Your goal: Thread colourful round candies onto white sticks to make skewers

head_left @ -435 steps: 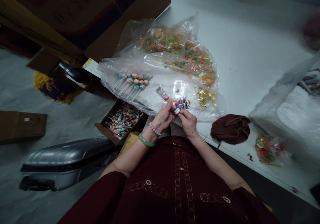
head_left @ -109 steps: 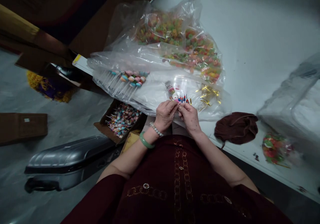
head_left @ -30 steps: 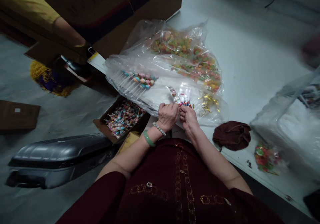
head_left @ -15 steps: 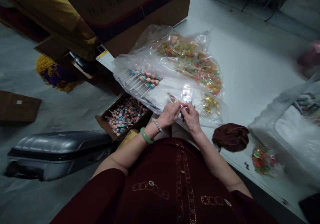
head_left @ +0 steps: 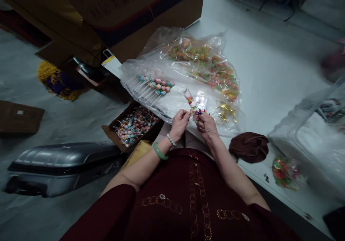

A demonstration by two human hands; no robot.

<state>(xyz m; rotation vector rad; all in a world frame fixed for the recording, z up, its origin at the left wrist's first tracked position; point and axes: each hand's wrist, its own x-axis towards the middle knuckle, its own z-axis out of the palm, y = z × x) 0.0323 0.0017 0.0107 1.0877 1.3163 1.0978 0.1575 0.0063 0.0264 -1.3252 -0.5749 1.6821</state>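
My left hand (head_left: 180, 123) is closed in a pinch, its fingertips beside the lower end of a wrapped candy stick (head_left: 188, 95); what they hold, if anything, is too small to make out. My right hand (head_left: 207, 125) is closed on the lower end of that candy, which stands tilted up in clear wrap. Small dark and coloured bits show at the right fingertips. Just right of them lie gold twist ties (head_left: 227, 112) on a clear plastic sheet (head_left: 172, 106). To the upper left, several marshmallow-like candies on white sticks (head_left: 159, 84) lie in rows.
Loose gummy candies (head_left: 215, 66) lie under plastic behind my hands. A carton of wrapped candy sticks (head_left: 134, 126) sits lower left, near a grey suitcase (head_left: 64, 165). A large cardboard box (head_left: 161, 25) stands behind. Brown cloth (head_left: 248, 147) and a candy bag (head_left: 283, 171) are at right.
My hands have moved slightly apart, the left one down and to the left. The wrapped candy has swung more upright, and coloured bits now show at my right fingertips.
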